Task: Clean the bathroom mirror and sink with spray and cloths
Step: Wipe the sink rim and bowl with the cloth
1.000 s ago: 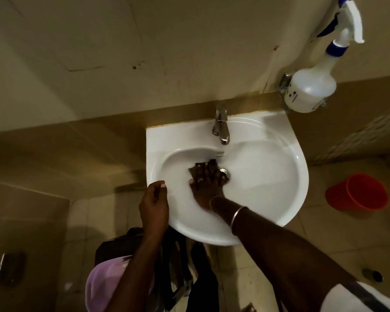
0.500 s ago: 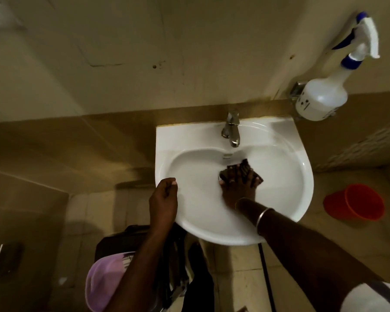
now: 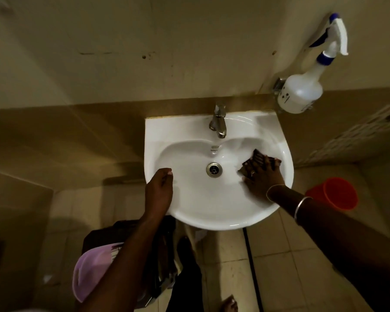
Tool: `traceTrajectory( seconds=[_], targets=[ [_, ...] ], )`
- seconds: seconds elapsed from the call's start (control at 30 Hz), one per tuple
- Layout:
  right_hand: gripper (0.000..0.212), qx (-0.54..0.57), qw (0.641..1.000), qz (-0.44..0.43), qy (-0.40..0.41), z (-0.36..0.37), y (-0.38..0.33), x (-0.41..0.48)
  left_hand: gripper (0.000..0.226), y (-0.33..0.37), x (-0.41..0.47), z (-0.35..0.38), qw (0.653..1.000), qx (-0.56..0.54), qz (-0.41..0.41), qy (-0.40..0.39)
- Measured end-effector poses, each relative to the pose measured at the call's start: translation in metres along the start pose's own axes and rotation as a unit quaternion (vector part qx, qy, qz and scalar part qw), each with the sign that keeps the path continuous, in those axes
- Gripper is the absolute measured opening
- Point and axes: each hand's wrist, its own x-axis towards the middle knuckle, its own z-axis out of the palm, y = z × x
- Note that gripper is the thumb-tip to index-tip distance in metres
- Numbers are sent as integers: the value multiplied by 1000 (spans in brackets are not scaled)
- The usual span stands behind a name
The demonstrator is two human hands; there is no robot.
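Observation:
A white wall-mounted sink (image 3: 189,212) fills the middle of the view, with a metal tap (image 3: 218,123) at the back and a round drain (image 3: 214,169) in the bowl. My right hand (image 3: 262,176) presses a dark cloth (image 3: 253,161) flat against the right inner side of the bowl. My left hand (image 3: 159,190) grips the sink's left front rim, fingers curled over the edge. A white spray bottle (image 3: 302,91) with a blue and white trigger stands on a small wall bracket to the right of the sink. The mirror is out of view.
An orange bucket (image 3: 337,193) stands on the tiled floor to the right of the sink. A pale purple cloth (image 3: 90,271) and dark bag hang below my left arm. A bare foot (image 3: 230,304) shows on the floor beneath the sink.
My right hand has slid the cloth from the drain area across to the right side of the bowl, uncovering the drain. My left hand has stayed on the rim.

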Motion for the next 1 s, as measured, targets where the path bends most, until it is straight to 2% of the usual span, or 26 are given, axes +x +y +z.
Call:
traceTrajectory(
  seconds=[0.2, 0.4, 0.5, 0.7, 1.0],
  targets=[
    [77, 54, 997, -13, -49, -4, -19, -37, 22, -3, -8, -2, 998, -51, -18, -10],
    [72, 109, 983, -41, -141, -26, -67, -72, 25, -4, -16, -5, 987, -157, -45, -4],
    [73, 181, 969, -57, -161, -40, -101, -84, 24, -10, -17, -6, 980, -190, -49, 15],
    [72, 330, 930, -78, -143, -60, -193, -73, 24, -21, -8, -11, 968, -246, -46, 34],
    [73, 505, 858, 14, -93, -98, -291, -4, 33, -20, 23, -28, 965, -252, -24, 64]
  ],
)
